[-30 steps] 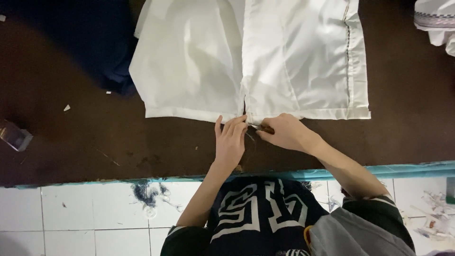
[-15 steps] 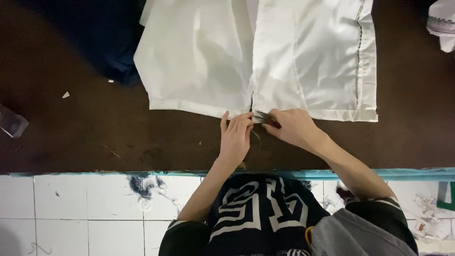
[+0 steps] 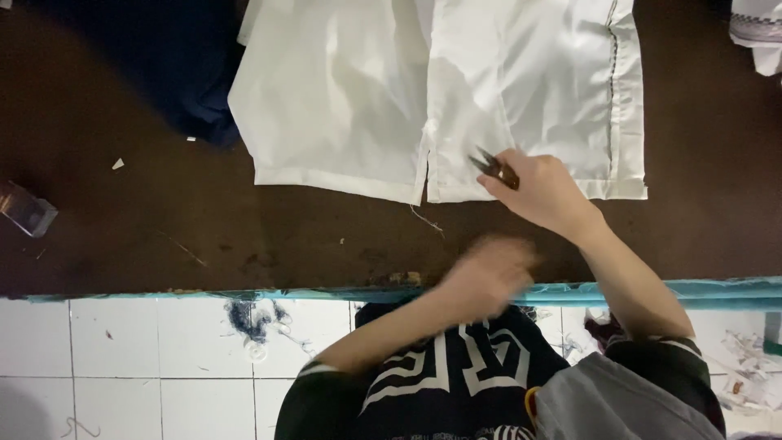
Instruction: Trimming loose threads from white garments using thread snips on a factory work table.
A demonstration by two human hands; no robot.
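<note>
Far left, mid-height: small clear block (image 3: 27, 209) on dark brown table (image 3: 163, 244), half cut off by frame edge. Just right of it, tiny white scrap (image 3: 118, 164) on bare tabletop. Upper left: dark navy cloth (image 3: 163, 65) bunched on table, its right edge tucked under white garment (image 3: 366, 98).

Upper centre to upper right: white garment spread flat, two panels meeting at a slit (image 3: 425, 155) that runs down to the hem. Loose thread (image 3: 426, 220) trailing off hem just below slit. Stitched band (image 3: 612, 90) down right panel, near its right edge.

Centre, lower: left hand (image 3: 489, 273) motion-blurred, over near table edge, clear of garment, not touching it. Grip state: cannot tell, too blurred; nothing visibly held.

Right of centre: right hand (image 3: 542, 191) resting on right panel's hem, closed around small snips (image 3: 495, 167), blades poking out upper left, tips slightly apart, pointing toward slit but short of it.

Bottom: teal table rim (image 3: 717, 289) along near edge, white floor tiles (image 3: 122, 358) below, thread clumps (image 3: 252, 322) on tiles. Black top with white pattern (image 3: 456, 375) at bottom centre.

Top right corner: another pale cloth (image 3: 757, 33), mostly out of frame.
</note>
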